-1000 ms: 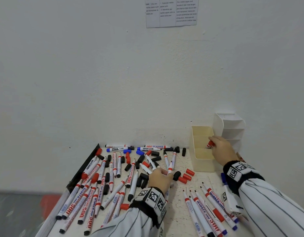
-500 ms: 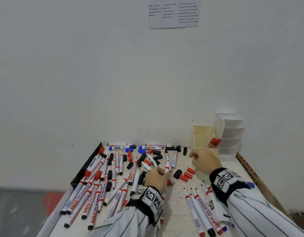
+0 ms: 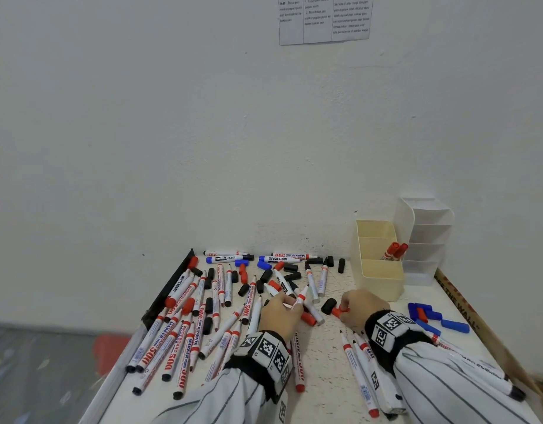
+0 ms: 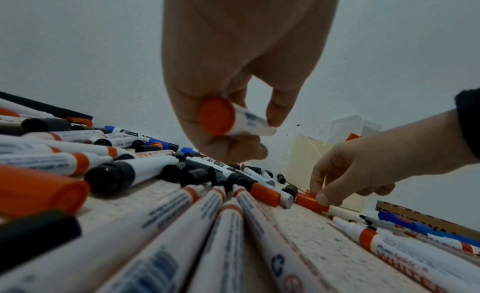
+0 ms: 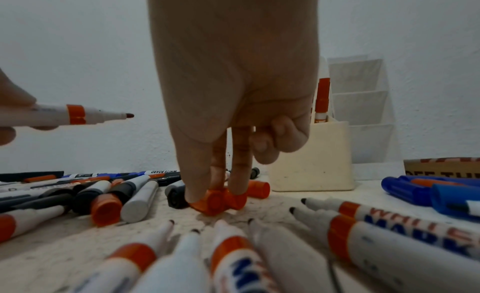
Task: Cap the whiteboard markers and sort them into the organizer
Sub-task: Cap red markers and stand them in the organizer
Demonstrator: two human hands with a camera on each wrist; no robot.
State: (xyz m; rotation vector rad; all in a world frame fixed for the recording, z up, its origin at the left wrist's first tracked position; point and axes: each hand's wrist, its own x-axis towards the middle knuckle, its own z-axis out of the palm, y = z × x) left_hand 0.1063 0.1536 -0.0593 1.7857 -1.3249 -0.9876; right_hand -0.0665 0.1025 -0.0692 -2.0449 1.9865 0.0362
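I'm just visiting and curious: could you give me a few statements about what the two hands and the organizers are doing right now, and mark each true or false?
1. The left hand holds an uncapped red marker. True.
2. The right hand pinches a blue cap. False: it pinches a red cap on the table.
3. The cream organizer holds two red-capped markers. True.
4. The white organizer is full of markers. False: no markers show in it.
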